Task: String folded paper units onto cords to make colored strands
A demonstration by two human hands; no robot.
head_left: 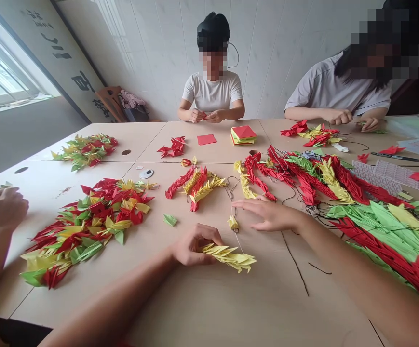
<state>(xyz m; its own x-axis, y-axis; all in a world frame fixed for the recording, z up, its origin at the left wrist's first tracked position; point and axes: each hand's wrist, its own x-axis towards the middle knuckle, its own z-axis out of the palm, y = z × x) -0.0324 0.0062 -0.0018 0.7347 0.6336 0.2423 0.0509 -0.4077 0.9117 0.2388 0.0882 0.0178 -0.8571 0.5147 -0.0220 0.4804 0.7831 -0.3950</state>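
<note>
My left hand (pixel 192 246) is closed on one end of a yellow string of folded paper cranes (pixel 231 257) that lies on the wooden table (pixel 202 299). A thin thread (pixel 235 226) runs up from the string past a single yellow crane (pixel 233 222). My right hand (pixel 267 214) rests flat beside that crane with its fingers stretched out, holding nothing. A loose green crane (pixel 169 220) lies to the left of my hands.
A heap of red, yellow and green cranes (pixel 82 226) lies at left, a smaller heap (pixel 85 151) behind. Finished strings (pixel 339 188) cover the right side. Paper squares (pixel 243 134) sit at the far edge. Two people fold opposite; another person's hand (pixel 3 208) is at left.
</note>
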